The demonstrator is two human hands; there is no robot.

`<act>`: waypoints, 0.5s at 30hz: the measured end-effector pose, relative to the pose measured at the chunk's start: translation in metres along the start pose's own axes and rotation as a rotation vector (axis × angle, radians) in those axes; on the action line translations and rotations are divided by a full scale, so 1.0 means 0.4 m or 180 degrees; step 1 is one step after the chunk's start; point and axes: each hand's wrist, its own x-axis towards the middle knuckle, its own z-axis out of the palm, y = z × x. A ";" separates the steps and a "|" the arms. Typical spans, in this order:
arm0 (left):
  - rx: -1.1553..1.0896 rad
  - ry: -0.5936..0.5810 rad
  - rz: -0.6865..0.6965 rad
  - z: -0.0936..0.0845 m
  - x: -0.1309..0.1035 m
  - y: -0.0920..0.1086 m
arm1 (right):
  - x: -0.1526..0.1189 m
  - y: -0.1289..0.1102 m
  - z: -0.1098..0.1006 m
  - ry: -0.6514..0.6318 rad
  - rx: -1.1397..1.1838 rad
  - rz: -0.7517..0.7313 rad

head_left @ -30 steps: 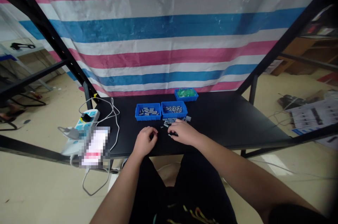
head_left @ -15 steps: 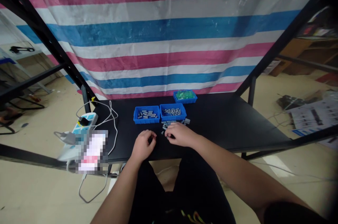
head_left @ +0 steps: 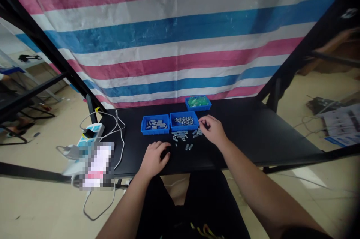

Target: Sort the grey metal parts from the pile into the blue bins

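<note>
My left hand (head_left: 154, 159) rests at the front of the black table, thumb and fingers apart, with nothing visible between them. My right hand (head_left: 213, 129) is at the right side of the middle blue bin (head_left: 184, 126), its fingers curled together; whatever they may hold is hidden. That bin holds many small shiny metal parts (head_left: 187, 121). To its left, another blue bin (head_left: 154, 131) contains short grey metal cylinders (head_left: 157, 123). More such metal cylinders (head_left: 179, 134) lie loose in front of the middle bin, with two cylinders (head_left: 189, 147) apart, nearer me.
A third blue bin (head_left: 198, 108) with green pieces stands farther back. On the left are a power strip (head_left: 94, 132), a blurred-out phone-like object (head_left: 98, 166) and a white cable (head_left: 123, 139). A striped sheet (head_left: 174, 59) hangs behind the black table (head_left: 242, 137).
My right hand has moved away to the right and farther from me, uncovering the loose cylinders and the two nearer me. My left hand's fingers have spread more.
</note>
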 end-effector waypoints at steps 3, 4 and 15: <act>0.0472 -0.0218 0.0126 0.001 0.005 0.021 | -0.067 0.034 0.029 -0.0032 0.0266 -0.0039; 0.0598 -0.0272 0.0158 0.003 0.007 0.027 | -0.081 0.040 0.037 -0.0013 0.0334 -0.0033; 0.0790 -0.0087 -0.0022 0.055 0.045 0.065 | -0.092 0.018 0.040 -0.0397 0.0257 -0.0375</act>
